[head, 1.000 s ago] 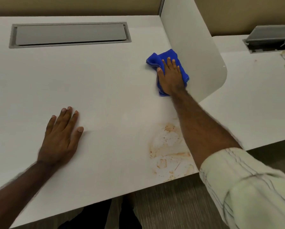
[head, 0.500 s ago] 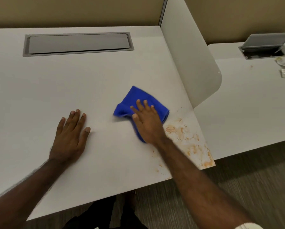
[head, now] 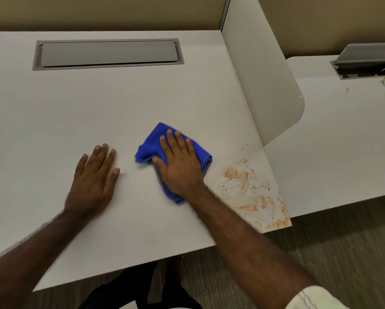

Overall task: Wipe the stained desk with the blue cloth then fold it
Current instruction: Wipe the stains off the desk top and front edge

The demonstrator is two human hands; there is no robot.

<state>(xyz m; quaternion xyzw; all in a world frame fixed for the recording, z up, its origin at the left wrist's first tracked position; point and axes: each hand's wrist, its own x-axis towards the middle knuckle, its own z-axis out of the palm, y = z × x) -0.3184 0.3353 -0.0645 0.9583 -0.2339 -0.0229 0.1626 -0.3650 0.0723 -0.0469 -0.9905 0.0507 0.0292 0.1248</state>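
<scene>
- On the near part of the white counter (head: 53, 121), the left hand (head: 93, 181) lies flat, palm down, fingers spread and holding nothing.
- Just to its right, the blue cloth (head: 152, 144) is bunched into a rumpled, roughly folded pad, bright blue, with soft layered edges showing at its right side.
- The right hand (head: 180, 166) presses flat on top of the cloth, fingers spread wide over it rather than pinching it; the cloth pokes out beyond the fingertips, to the thumb side and below the wrist.
- Right of the cloth, close to it, an orange-brown stain (head: 251, 190) of smears and specks covers the counter's near right corner.
- Farther back, a white divider panel (head: 265, 85) stands upright along the counter's right edge.
- At the far side, a grey cable tray (head: 108, 54) is set into the counter, its lid closed.
- Beyond the divider, the neighbouring counter (head: 343, 141) has a second tray (head: 365, 63) with its lid raised; what is inside it is too unclear to tell.
</scene>
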